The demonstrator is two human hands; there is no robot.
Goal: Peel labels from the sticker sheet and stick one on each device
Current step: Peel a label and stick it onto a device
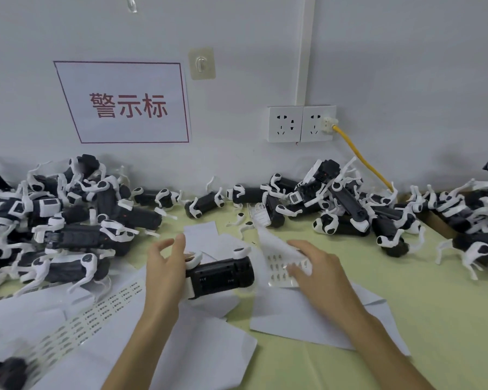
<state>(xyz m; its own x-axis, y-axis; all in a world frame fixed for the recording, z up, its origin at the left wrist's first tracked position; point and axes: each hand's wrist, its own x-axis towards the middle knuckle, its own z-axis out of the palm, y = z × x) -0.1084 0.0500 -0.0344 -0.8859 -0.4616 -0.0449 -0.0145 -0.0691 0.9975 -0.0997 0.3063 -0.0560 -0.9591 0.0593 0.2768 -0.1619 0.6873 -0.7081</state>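
Head view: the left hand [164,267] grips the left end of a black-and-white device [223,274] over white papers [293,319] on the bench [406,319]. The right hand [319,273] lies on the sticker sheet [276,257], just right of the device. Its fingertips are blurred, so I cannot tell whether it pinches a label. Other devices [68,215] lie heaped along the wall.

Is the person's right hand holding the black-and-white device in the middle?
No, the left hand holds the device, while the right hand touches the sticker sheet beside it.
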